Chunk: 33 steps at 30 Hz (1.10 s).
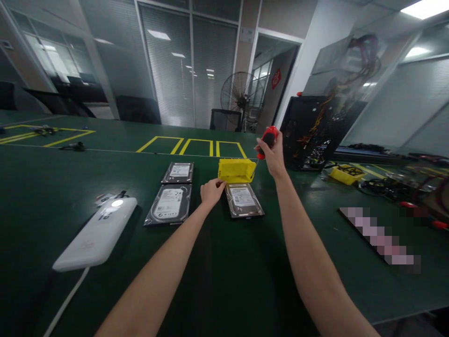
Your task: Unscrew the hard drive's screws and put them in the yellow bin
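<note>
My right hand (pixel 275 152) is wrapped round the red-and-black handle of a screwdriver (pixel 269 139). Its thin shaft slants down to the right side of a small yellow plastic box (pixel 236 171). The box is tilted, with its hollow side facing me, just beyond a hard drive (pixel 244 200) that lies label up. My left hand (pixel 212 191) is closed, thumb and fingers pinched at the lower left corner of the box, beside the drive's far edge. The fingertips are partly hidden. Further left lie a larger hard drive (pixel 169 204) and another drive (pixel 178 172) behind it.
A white power bank (pixel 100 234) with a cable lies at the left. On the right are a blurred-out flat object (pixel 379 236), a yellow tray (pixel 347 174), tangled cables (pixel 389 187) and an open computer case (pixel 305 131). Yellow tape outlines (pixel 196 147) mark the green table (pixel 217 281).
</note>
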Available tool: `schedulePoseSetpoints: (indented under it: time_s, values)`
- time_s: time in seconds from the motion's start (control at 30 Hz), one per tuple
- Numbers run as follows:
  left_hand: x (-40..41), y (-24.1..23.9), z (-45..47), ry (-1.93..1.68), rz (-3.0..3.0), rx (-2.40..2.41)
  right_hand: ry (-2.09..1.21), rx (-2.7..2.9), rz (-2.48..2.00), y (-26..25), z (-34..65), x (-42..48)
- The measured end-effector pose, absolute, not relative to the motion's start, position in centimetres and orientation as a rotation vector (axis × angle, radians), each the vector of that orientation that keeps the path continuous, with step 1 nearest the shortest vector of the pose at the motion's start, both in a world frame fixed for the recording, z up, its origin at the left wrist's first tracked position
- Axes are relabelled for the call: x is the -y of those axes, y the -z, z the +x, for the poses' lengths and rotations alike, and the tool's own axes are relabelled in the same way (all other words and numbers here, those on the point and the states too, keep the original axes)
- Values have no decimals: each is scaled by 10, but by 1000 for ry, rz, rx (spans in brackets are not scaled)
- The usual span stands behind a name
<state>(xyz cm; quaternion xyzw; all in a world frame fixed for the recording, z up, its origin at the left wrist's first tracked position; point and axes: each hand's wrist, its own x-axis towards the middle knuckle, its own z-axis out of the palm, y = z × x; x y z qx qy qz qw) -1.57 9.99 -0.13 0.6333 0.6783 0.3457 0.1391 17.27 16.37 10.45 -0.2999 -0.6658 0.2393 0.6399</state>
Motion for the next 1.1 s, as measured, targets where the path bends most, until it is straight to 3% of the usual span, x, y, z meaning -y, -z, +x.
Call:
schedulePoseSetpoints:
  time_s: [0.33, 0.53, 0.67, 0.77, 1.1]
  values:
    - [-101, 1, -16, -996, 1828, -1979, -482, 1580, -784, -98, 171, -171]
    - [-105, 5, -16, -1005, 1827, -1999, -94, 1807, -1029, -104, 172, -154]
    - [-108, 6, -17, -1014, 1824, -2002, -396, 2222, -1571, -89, 194, -142]
    - [-107, 5, -16, -1006, 1816, -2004, -406, 2262, -1914, -70, 218, -145]
    - [-104, 2, -14, -993, 1823, -1989, -470, 2424, -1930, -42, 232, -165]
